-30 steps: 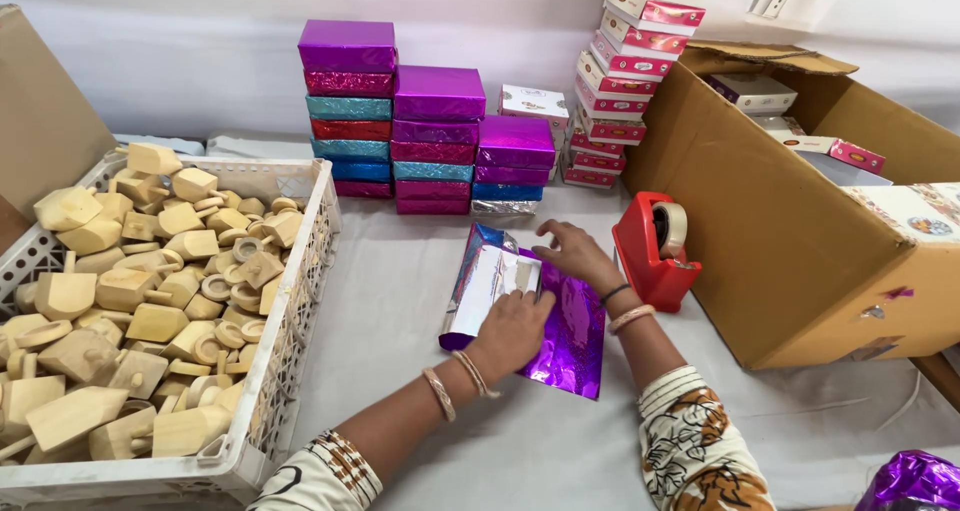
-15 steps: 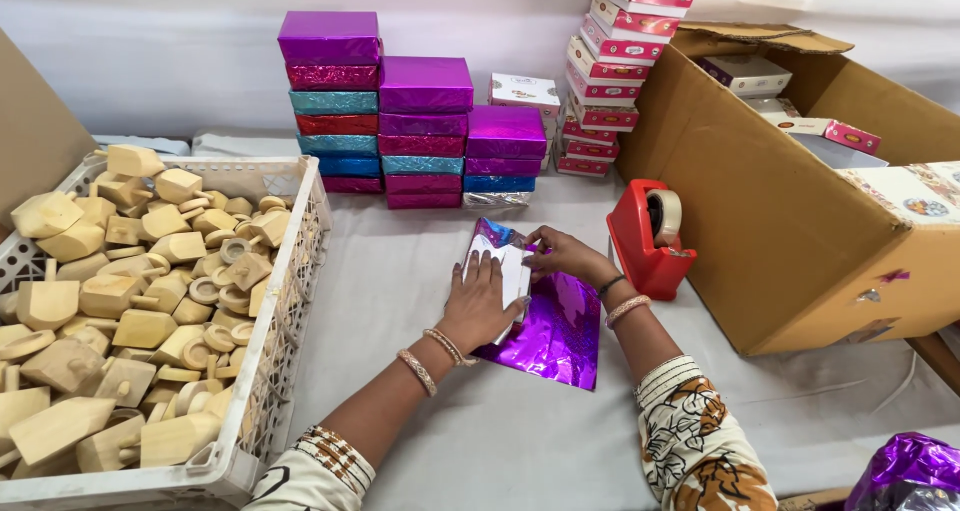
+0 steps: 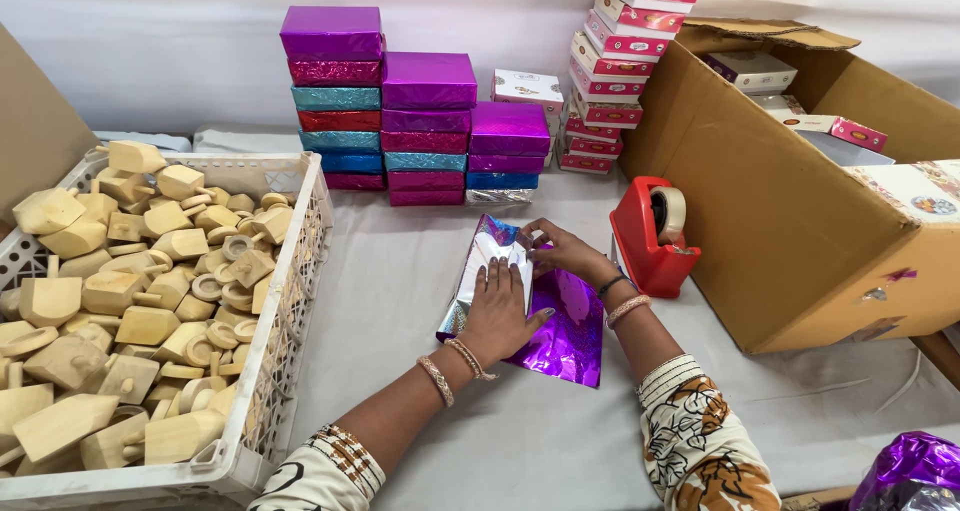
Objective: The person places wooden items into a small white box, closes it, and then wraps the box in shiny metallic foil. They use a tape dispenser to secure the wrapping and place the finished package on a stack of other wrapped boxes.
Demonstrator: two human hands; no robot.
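1. Your left hand point(image 3: 500, 311) fingers are lying flat and slightly spread, pressing down on the box hidden under the purple foil sheet point(image 3: 560, 333); your right hand point(image 3: 562, 252) fingertips are pinching a folded flap of that foil at the box's far edge. The foil sheet is lying on the grey table point(image 3: 400, 271), between the white crate point(image 3: 290, 301) and the red tape dispenser point(image 3: 650, 236).
2. Risk: you're holding the fold with the pinch alone, so if you're letting go to reach for tape, the foil is likely springing back open.
3. Risk: the left palm is the only anchor; if it's lifting, the box is probably sliding on the slick foil and the wrap is going crooked.
4. Pulling hard on the flap could be tearing or creasing the thin foil.
5. The tape dispenser is sitting just beside your right wrist, so a quick elbow move may be knocking it.
6. Further back, the stack of wrapped boxes point(image 3: 400, 111) is standing near; pushing forward might be nudging the bottom ones.
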